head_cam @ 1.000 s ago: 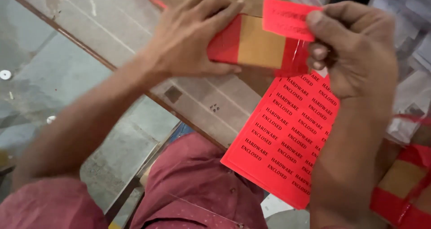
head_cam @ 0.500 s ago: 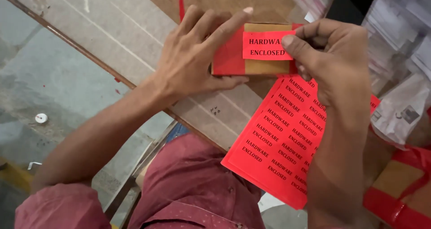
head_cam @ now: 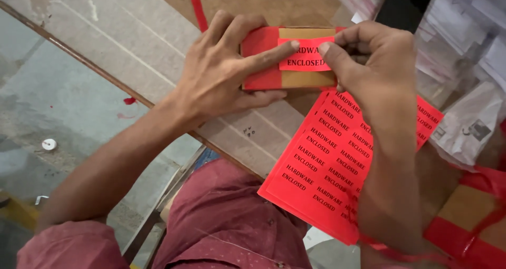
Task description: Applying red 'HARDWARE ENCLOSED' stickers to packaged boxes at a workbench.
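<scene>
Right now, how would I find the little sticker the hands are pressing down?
Look at the wooden table, then at the small brown box with red tape that the left hand steadies. The red label lies on top, pinched by the right hand. Unlike the labels on the red sheet below, it sits alone.

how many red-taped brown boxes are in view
2. One box sits on the table under both hands, a red label being pressed onto it. Another box lies at bottom right, partly cut off; more may be hidden.
</scene>
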